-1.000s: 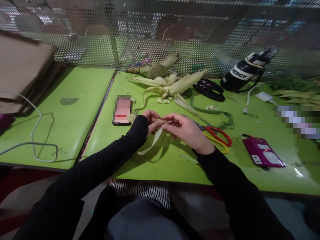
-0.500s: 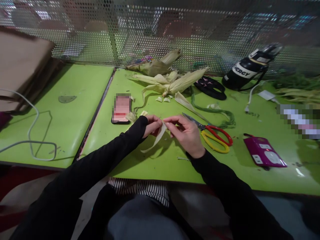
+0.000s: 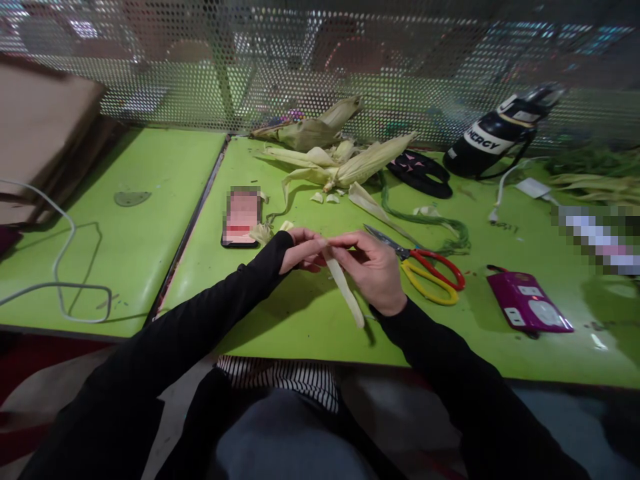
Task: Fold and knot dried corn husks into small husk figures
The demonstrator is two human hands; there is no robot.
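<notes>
A pale strip of corn husk [image 3: 345, 288] is pinched at its upper end between my two hands, its loose end hanging down toward the right. My left hand [image 3: 305, 251] is closed around that upper end, thumb pressed on it. From the other side my right hand [image 3: 373, 268] grips the same spot with thumb and fingertips touching the left. Their fingers hide the strip's top. Scissors [image 3: 425, 267] with one red and one yellow handle lie just right of my right hand. Beyond the hands rests a pile of corn husks [image 3: 345, 167].
A phone [image 3: 243, 217] lies left of my hands. Green cord [image 3: 450, 233], a black flat object [image 3: 420, 175] and a black bottle [image 3: 493, 137] are behind the scissors. A purple power socket [image 3: 530, 303] sits at the right. A perforated metal screen [image 3: 280, 67] borders the green table [image 3: 300, 333].
The husk strip's loose end has swung from lower left to lower right. My left thumb now lies stretched across the strip's top, and the hands stay together.
</notes>
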